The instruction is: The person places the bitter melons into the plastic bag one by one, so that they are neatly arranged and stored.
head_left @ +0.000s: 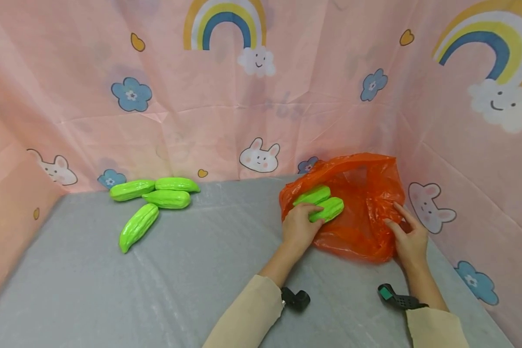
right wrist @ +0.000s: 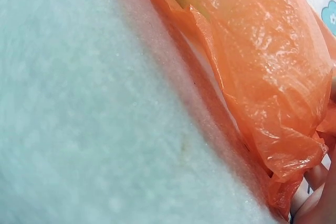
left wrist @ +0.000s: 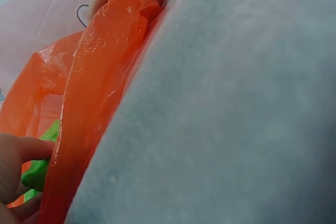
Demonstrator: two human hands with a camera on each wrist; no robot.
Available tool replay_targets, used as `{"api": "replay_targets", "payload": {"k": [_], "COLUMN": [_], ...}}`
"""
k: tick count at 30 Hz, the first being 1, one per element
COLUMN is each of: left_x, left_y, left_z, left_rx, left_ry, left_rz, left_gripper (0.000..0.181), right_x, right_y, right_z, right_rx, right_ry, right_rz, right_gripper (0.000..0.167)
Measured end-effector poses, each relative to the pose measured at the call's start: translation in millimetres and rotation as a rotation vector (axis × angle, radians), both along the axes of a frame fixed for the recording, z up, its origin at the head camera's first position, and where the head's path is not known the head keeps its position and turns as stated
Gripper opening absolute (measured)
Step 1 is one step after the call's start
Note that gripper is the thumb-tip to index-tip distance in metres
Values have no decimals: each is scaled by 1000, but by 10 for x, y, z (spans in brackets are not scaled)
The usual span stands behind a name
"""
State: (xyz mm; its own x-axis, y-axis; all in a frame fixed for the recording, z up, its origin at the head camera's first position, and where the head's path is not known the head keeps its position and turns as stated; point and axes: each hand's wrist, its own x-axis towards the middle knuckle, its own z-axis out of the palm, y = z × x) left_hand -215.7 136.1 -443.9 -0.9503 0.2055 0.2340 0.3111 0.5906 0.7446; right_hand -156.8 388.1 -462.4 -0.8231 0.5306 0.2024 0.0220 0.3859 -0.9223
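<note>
Two green gourds (head_left: 332, 208) are seen inside the open mouth of a red bag (head_left: 356, 246), right of centre in the head view. The nearer one is gripped between the thumb and fingers of the left hand (head_left: 298, 225). The bag's edge is pinched by the right hand (head_left: 411, 239), toward the right of the frame. Four more gourds (head_left: 139, 226) are grouped on the grey cloth (head_left: 226, 251) at the left, one slanted below the others.
</note>
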Motion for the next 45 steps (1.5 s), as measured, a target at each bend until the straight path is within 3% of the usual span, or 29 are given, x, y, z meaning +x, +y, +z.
{"api": "replay_targets", "payload": {"k": [6,10,16,20,28,38,45], "left_x": [-9,-26,-57,-59,-2,107,205], "left_y": [-60,-147,-413,-601,-1026,-1633,-2023], "left_z": [20,57,219,337,470,452,425], "left_rx": [-83,-125,-95,-86,-164,-173,-187], "left_ry": [4,66,83,61,81,191,165], "left_rz": [-24,-79,-167,-178,-115,-40,24], "left_gripper": [30,30,26,25,25,27,29], "right_x": [-34,-60,-81,-66,-58,-74,-36], "right_y": [-31,-42,-41,-33,-1,-52,-37], "right_z": [-12,-36,-51,-25,-9,8,41], "right_rx": [-10,-6,-15,-13,-45,-49,-71], "right_ry": [2,8,20,6,-8,-25,-34], "right_rz": [8,7,23,2,-33,-6,-28], "right_gripper": [49,48,48,48,48,49,49]}}
